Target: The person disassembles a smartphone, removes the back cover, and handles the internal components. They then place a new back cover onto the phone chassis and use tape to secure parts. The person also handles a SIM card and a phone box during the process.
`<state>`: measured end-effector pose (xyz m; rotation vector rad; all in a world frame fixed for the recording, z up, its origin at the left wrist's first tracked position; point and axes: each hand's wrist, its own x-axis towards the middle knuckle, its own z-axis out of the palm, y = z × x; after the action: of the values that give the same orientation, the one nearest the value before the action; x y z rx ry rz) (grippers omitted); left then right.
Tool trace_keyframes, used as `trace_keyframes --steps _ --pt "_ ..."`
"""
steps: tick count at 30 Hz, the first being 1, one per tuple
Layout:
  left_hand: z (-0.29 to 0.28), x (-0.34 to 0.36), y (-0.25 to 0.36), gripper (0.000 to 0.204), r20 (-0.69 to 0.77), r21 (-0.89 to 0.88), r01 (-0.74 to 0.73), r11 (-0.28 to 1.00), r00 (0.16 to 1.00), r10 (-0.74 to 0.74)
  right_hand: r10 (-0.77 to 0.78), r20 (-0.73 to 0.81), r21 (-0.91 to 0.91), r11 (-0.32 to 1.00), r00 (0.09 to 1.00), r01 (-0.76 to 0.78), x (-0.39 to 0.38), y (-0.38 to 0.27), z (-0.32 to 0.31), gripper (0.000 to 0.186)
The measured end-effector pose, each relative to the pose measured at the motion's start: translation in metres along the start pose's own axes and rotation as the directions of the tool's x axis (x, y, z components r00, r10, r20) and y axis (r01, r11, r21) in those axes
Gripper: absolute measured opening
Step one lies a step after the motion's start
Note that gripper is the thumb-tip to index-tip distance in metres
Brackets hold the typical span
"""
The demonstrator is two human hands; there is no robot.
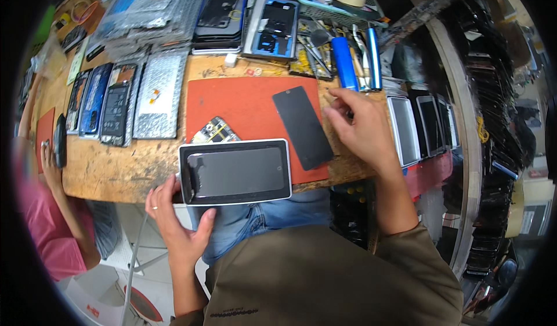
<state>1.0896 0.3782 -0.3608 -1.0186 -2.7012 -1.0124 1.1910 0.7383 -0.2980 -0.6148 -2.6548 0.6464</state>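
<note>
A shallow white-rimmed box (289,178) lined in black lies at the front edge of the work mat. In it rests a dark phone screen (238,172) under clear film. At the box's left end, the fingers of my left hand (181,224) touch the edge, with the thumb spread away below. A loose dark phone screen panel (303,127) lies slanted on the orange mat (243,102). Just right of that panel hovers my right hand (362,126), thumb and index finger bent but apart. Its other fingers are partly hidden. Behind the box shows a phone circuit board (214,131).
Opened phones (119,102) and a bubble-wrap sleeve (156,102) stand left. Stacked phone parts (272,27) are behind, tools and a blue cylinder (344,64) at back right. White-framed screens (404,130) lean at right. Another person's arm (67,210) is at far left.
</note>
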Motion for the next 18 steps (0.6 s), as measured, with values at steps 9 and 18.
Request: trace_keyframes --steps 9,18 --pt "0.002 -0.002 -0.002 0.090 0.009 -0.140 0.150 0.979 0.989 -0.150 0.114 0.182 -0.134 0.987 0.977 -0.091 -0.010 -0.012 0.025 0.110" --pt "-0.002 -0.004 0.001 0.084 -0.046 -0.047 0.058 0.997 0.997 -0.060 0.239 0.238 0.159 0.947 0.941 -0.281 -0.011 0.006 0.017 0.070"
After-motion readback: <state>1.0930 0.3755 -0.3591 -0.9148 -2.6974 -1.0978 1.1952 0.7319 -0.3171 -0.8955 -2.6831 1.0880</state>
